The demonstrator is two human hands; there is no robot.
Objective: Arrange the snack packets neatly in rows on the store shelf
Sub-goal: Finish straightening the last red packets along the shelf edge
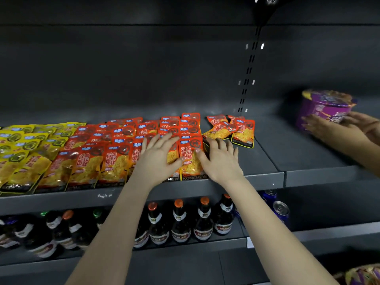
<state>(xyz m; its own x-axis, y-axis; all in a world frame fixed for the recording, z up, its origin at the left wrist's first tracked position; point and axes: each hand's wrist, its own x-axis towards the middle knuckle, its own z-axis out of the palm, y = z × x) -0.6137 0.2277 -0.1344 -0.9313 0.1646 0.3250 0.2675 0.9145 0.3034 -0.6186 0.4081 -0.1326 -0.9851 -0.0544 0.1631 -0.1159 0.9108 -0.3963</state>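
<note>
1. Head view: the orange snack packets [127,140] lie flat in overlapping rows on the dark store shelf [267,175]. Rows of yellow snack packets [20,149] lie at nine o'clock from them.
2. The left grip [158,155], a bare hand, lies palm down with its fingers spread on the second row from the right and pinches nothing.
3. The right grip [221,159] is also spread. Its fingers rest on the bare shelf just beside the rightmost row, and its thumb touches the front packet [188,161], which shows between the two hands.
4. A loose heap of orange packets [228,128] lies askew at one o'clock from the right grip, apart from the rows and not yet lined up.
5. Handling, as a judgement: the packets look light, thin and soft. Their glossy film probably lets them slide over one another, so a stack would shift easily. A flat palm on top and a hand along the row's side should square it. A single packet is best pinched at its sealed edge.
6. At three o'clock, another person's hands [329,128] hold a purple noodle bowl [324,108].
7. Beer bottles [181,221] and blue cans [280,210] stand on the shelf below.
</note>
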